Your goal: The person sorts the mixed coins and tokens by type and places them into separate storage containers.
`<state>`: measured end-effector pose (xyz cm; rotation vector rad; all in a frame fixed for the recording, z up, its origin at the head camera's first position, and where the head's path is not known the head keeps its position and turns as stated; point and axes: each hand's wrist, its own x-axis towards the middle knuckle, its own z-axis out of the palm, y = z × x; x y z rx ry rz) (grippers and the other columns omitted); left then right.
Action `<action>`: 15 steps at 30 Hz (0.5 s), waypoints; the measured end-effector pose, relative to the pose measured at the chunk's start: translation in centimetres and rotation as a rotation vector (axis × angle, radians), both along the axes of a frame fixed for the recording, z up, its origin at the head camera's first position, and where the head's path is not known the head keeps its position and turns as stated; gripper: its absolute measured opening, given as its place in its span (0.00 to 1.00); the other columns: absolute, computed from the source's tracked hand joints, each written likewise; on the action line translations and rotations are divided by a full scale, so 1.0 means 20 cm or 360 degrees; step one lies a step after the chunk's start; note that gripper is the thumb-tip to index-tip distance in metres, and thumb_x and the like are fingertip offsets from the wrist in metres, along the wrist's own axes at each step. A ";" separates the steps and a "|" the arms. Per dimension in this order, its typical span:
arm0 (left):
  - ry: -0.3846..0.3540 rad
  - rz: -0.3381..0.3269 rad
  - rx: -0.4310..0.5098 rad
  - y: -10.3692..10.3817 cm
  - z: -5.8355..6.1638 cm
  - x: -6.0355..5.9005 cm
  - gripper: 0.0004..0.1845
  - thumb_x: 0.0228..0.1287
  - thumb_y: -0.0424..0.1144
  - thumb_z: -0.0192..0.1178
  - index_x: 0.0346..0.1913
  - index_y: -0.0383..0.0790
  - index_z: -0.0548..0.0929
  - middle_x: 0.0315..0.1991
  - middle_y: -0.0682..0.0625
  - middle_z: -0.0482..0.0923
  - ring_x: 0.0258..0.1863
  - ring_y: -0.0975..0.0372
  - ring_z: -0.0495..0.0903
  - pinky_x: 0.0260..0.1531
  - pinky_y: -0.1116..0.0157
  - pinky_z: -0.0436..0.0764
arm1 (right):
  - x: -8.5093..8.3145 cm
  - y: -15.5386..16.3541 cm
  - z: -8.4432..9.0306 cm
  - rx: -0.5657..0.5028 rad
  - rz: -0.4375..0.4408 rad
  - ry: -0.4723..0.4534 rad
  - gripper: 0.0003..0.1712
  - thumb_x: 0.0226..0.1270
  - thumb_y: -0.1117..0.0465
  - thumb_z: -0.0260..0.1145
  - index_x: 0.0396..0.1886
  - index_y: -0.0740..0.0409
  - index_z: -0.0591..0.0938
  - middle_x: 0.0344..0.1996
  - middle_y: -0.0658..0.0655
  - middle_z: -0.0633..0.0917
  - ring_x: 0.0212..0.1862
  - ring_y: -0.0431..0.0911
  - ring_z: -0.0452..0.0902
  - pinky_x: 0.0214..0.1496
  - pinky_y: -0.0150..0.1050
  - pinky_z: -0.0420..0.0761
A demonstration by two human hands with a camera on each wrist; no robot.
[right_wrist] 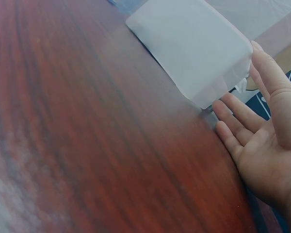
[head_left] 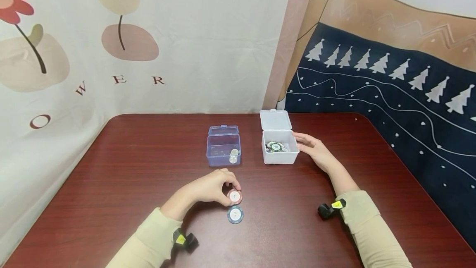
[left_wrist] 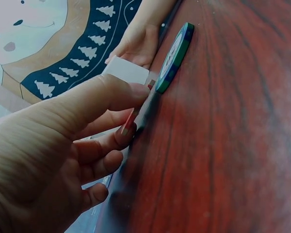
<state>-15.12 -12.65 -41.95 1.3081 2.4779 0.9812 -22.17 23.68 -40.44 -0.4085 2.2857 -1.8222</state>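
Left hand pinched a red chip; right hand steadied the white box.

The left hand (head_left: pixel 208 187) held a red chip (head_left: pixel 234 196) on edge between curled fingers (left_wrist: pixel 128 131), just at 12 o'clock of a blue-green chip (head_left: pixel 235 214) lying on the table (head_left: pixel 111 185). The right hand (head_left: pixel 316 150), fingers straight, rested against the white box (head_left: pixel 279 157) at its 3 o'clock, likely bracing it. A blue box (head_left: pixel 223 152) stood at its 9 o'clock. The chip markings were unreadable; the wall cloth read "OWER".

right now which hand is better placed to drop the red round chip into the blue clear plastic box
Left. The left hand already pinches the red round chip, just in front of the open blue clear plastic box. The right hand lies open against the white plastic box, farther from both.
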 end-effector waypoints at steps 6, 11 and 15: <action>-0.0008 0.0051 0.0085 0.00 0.00 0.00 0.15 0.39 0.34 0.71 0.37 0.44 0.86 0.33 0.63 0.78 0.36 0.67 0.72 0.37 0.69 0.73 | 0.00 0.00 0.00 0.0003 0.0000 0.0000 0.29 0.70 0.66 0.59 0.69 0.66 0.66 0.65 0.67 0.68 0.66 0.58 0.61 0.66 0.56 0.58; 0.0044 0.0114 0.0129 0.01 0.00 0.00 0.15 0.38 0.36 0.71 0.36 0.45 0.86 0.32 0.64 0.78 0.36 0.67 0.71 0.37 0.69 0.72 | 0.00 0.00 0.00 -0.0002 -0.0003 -0.0001 0.29 0.70 0.66 0.59 0.69 0.66 0.66 0.65 0.68 0.69 0.66 0.58 0.61 0.66 0.56 0.58; 0.0084 0.0136 0.0166 0.04 0.00 0.00 0.15 0.38 0.37 0.71 0.36 0.45 0.87 0.32 0.64 0.78 0.36 0.67 0.71 0.38 0.69 0.72 | 0.00 0.00 0.00 0.0002 0.0001 -0.0002 0.29 0.70 0.66 0.59 0.69 0.66 0.66 0.65 0.68 0.68 0.66 0.58 0.60 0.67 0.56 0.57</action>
